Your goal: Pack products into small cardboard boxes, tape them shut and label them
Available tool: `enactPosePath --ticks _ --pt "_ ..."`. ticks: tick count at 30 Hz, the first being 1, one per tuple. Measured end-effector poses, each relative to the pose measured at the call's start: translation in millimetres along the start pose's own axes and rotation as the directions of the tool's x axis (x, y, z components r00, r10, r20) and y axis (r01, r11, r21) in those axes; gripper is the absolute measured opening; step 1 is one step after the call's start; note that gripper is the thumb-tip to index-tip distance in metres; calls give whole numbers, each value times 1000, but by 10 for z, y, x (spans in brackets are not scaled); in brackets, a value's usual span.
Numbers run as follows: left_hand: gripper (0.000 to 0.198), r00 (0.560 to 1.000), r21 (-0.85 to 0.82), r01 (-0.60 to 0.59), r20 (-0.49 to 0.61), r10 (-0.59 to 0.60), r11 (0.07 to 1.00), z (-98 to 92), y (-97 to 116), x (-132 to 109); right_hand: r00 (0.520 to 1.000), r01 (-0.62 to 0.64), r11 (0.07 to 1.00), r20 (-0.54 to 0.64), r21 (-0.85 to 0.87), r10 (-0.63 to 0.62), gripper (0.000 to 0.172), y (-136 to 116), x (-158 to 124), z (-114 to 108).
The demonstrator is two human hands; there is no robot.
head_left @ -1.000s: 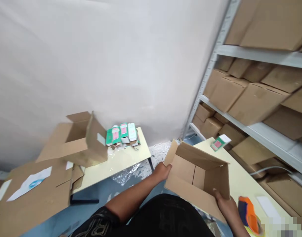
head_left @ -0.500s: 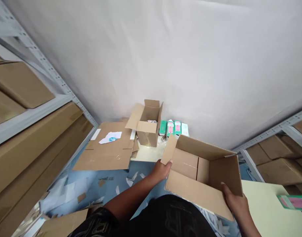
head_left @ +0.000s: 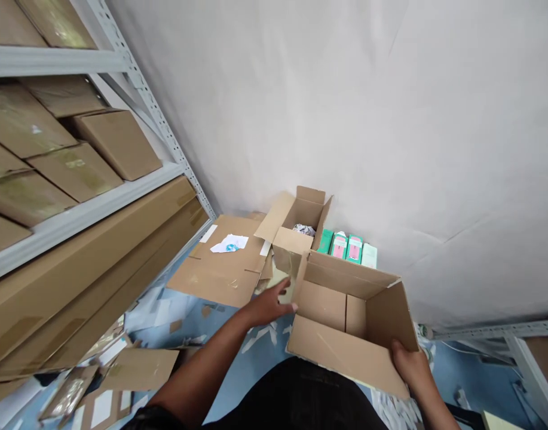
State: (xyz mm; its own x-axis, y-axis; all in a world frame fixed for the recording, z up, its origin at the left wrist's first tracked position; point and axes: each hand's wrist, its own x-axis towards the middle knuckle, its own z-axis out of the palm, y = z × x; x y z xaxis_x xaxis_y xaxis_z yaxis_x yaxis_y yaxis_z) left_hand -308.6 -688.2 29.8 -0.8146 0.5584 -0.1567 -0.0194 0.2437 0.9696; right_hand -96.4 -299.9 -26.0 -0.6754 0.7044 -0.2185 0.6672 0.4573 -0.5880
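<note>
In front of me is an open, empty-looking cardboard box (head_left: 345, 352), tilted so that its inside faces me. My right hand (head_left: 412, 364) grips its right side, thumb inside the wall. My left hand (head_left: 274, 298) is beside the box's left edge, fingers apart, holding nothing. Behind it stands a smaller open box (head_left: 300, 242) with crumpled printed paper (head_left: 304, 229) inside. Several green and pink cartons (head_left: 354, 248) stand in a row to its right, partly hidden by the larger box.
A flattened cardboard sheet (head_left: 220, 272) bearing torn white paper (head_left: 229, 243) lies left. Metal shelving (head_left: 143, 185) filled with boxes rises at the left. Paper scraps and cardboard (head_left: 139, 367) litter the blue floor (head_left: 251, 373). A pale wall (head_left: 323, 107) is behind.
My left hand has let go of the box's left flap and opened. The box has shifted slightly left in view, still in my right hand. The view has turned left.
</note>
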Motion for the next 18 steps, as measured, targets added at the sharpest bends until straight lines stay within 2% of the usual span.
enactPosePath --ticks 2,6,8,10,12,14,16,18 --pt "81 991 50 -12 -130 18 999 -198 246 168 999 15 999 40 31 -16 57 -41 175 65" --pt "54 959 187 -137 -220 178 973 -453 795 734 995 21 999 100 44 -26 56 -144 375 177" --pt "44 952 357 -156 -195 237 921 -528 987 1160 992 28 997 123 67 -37 54 -203 407 207" --pt "39 965 533 -179 -70 254 827 -585 1069 1682 992 1 996 124 92 -13 54 -267 422 220" --pt "39 983 692 -171 69 171 701 -620 1034 2263 994 -34 992 103 120 22 57 -336 432 220" --pt "45 985 849 -108 161 -59 518 -618 899 2834 997 -56 989 65 136 47 59 -412 429 210" --pt "50 958 887 -116 219 -186 447 -570 693 3316 997 -73 989 38 132 69 59 -493 389 190" --pt "55 914 895 -166 297 -276 413 -486 449 3656 996 -91 988 29 128 88 58 -582 297 165"
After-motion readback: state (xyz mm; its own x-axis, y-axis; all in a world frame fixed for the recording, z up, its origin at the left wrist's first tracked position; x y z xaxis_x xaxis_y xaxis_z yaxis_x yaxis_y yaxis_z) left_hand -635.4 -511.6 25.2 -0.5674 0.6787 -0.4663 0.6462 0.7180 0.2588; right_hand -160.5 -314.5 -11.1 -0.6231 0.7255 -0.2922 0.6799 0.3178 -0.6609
